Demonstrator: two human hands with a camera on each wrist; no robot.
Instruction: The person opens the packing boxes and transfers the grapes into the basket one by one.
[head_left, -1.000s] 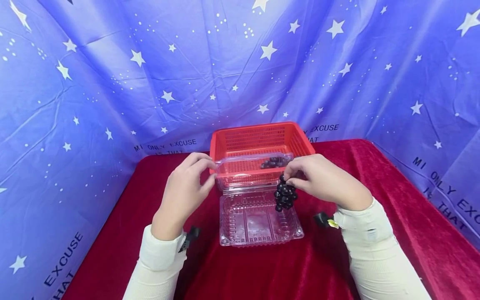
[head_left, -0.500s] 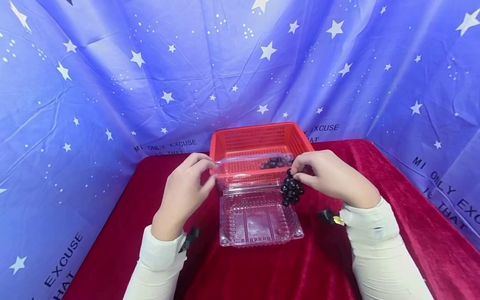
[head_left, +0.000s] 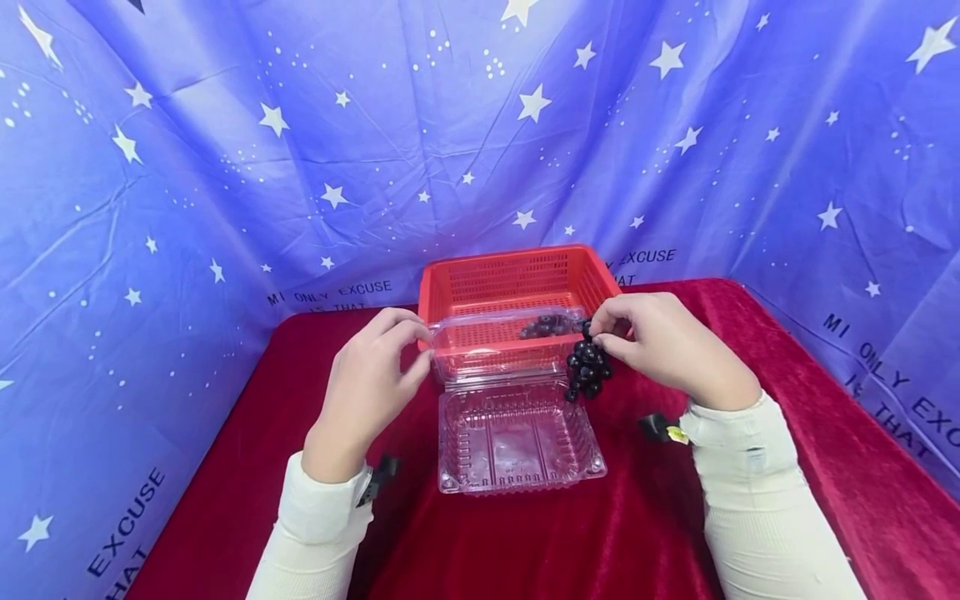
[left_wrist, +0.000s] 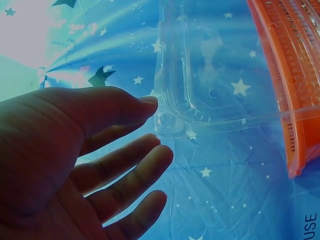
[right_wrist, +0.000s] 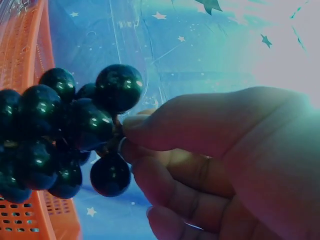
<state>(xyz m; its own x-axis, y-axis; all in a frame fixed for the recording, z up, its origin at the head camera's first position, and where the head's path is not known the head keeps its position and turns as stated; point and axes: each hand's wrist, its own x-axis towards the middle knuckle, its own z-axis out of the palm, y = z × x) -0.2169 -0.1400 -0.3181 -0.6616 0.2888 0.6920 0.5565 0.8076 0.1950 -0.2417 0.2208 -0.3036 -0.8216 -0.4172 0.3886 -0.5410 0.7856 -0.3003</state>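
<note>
A dark bunch of grapes [head_left: 588, 367] hangs by its stem from my right hand [head_left: 660, 342], pinched between thumb and fingers. It is over the back right of a clear plastic clamshell box [head_left: 517, 442], whose lid stands raised at the back. In the right wrist view the thumb [right_wrist: 172, 122] presses on the stem beside the round grapes [right_wrist: 42, 110]. My left hand [head_left: 375, 375] is at the lid's left corner, fingers loosely bent. In the left wrist view the lid corner [left_wrist: 167, 122] lies just beyond the fingertips; whether they touch it I cannot tell.
A red slotted basket [head_left: 517, 267] stands right behind the clamshell. More dark grapes [head_left: 546, 325] lie in it, seen through the lid. Red velvet cloth [head_left: 517, 542] covers the table, and a blue star-print curtain [head_left: 420, 125] closes off the back and sides.
My right hand has moved right and slightly away from me, carrying the grapes toward the clamshell's back right corner. My left hand and the clamshell have stayed in place.
</note>
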